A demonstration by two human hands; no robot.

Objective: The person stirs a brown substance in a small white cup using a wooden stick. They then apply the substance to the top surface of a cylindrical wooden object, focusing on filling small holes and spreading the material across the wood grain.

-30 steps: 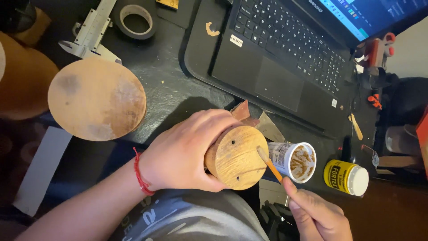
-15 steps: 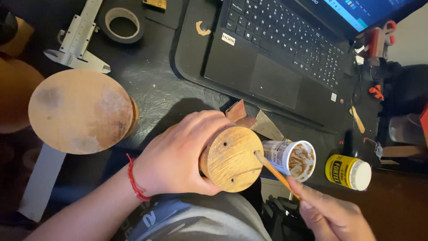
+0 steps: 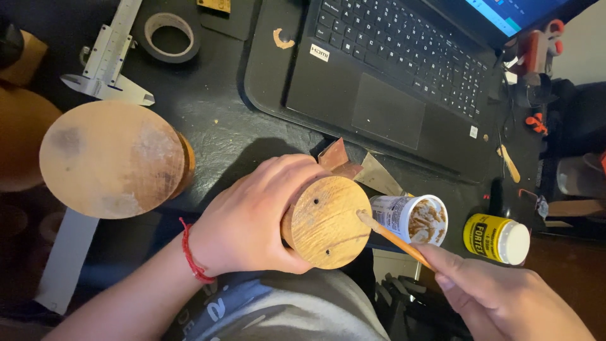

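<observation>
Step in hand, as judged: paste is being dabbed onto the round wooden cylinder's end face (image 3: 325,221), held at frame centre in the left hand (image 3: 255,218)'s closed grip. The thin orange-handled brush (image 3: 391,239), pinched by the right hand (image 3: 505,297), touches the face's 3 o'clock edge. The open white paste tub (image 3: 413,218) sits just beyond at 3 o'clock; reloading there likely comes next.

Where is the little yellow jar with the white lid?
The yellow jar lies on its side at the right, beside the open tub, just above the right hand.
</observation>
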